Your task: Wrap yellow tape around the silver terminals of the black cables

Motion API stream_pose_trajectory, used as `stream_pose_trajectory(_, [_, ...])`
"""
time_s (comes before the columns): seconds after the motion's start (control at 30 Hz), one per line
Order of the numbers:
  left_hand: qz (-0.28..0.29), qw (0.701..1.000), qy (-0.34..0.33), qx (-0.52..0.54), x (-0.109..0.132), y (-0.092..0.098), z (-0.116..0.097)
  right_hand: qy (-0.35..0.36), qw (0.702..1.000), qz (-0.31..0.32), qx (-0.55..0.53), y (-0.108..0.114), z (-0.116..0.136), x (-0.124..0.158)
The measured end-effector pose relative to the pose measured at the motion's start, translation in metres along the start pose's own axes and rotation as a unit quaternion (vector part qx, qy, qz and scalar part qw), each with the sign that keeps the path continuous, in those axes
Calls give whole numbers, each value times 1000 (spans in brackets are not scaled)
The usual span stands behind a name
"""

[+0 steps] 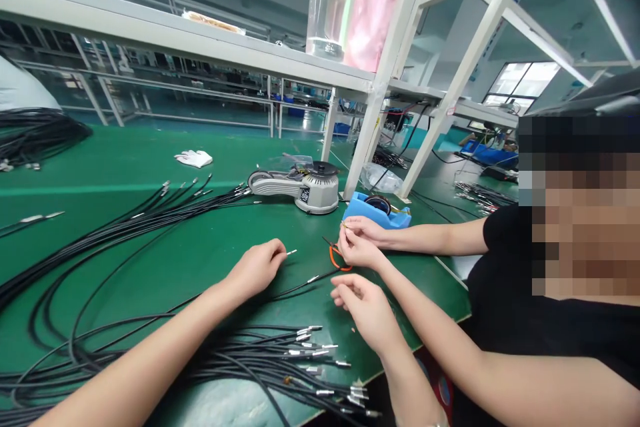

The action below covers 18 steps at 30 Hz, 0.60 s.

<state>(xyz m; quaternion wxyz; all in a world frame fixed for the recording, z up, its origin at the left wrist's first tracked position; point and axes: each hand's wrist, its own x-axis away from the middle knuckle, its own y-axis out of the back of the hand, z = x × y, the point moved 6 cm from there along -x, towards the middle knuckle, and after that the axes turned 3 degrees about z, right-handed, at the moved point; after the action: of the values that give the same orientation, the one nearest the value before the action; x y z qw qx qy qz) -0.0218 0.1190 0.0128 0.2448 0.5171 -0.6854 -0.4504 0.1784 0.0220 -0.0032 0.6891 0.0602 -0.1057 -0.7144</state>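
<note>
My left hand [255, 270] rests on the green mat [165, 260], closed around the end of a thin black cable; its metal tip [291, 252] pokes out past my fingers. My right hand [365, 310] hovers near the mat's front edge with fingers pinched together; what they hold, if anything, is too small to name. A second black cable with a metal tip [313, 278] lies between my hands. Just beyond, a co-worker's two hands [359, 243] are closed over a small orange-handled tool [337, 260].
Several black cables with metal ends lie bundled at the front [280, 360] and fan out at the left [125, 220]. A grey tape dispenser machine [315, 190], a blue tape holder [377, 210] and a white glove [194, 158] sit farther back. White shelf posts [370, 120] rise behind.
</note>
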Motion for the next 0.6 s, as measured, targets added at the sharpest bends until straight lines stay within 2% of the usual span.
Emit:
stream_pose_trajectory(0.17, [-61, 995, -50, 67, 43, 7, -24, 1, 998, 46, -43, -36, 22, -36])
stream_pose_trajectory(0.27, [-90, 988, -72, 98, 52, 9, -30, 2, 997, 62, -52, -52, 28, -44])
stream_pose_trajectory(0.37, [-107, 984, -73, 122, 53, 13, -28, 8, 997, 53, -54, -54, 30, -42])
stream_pose_trajectory(0.6, [-31, 989, -16, 144, 55, 16, -14, 3, 997, 32, -67, -52, 25, -41])
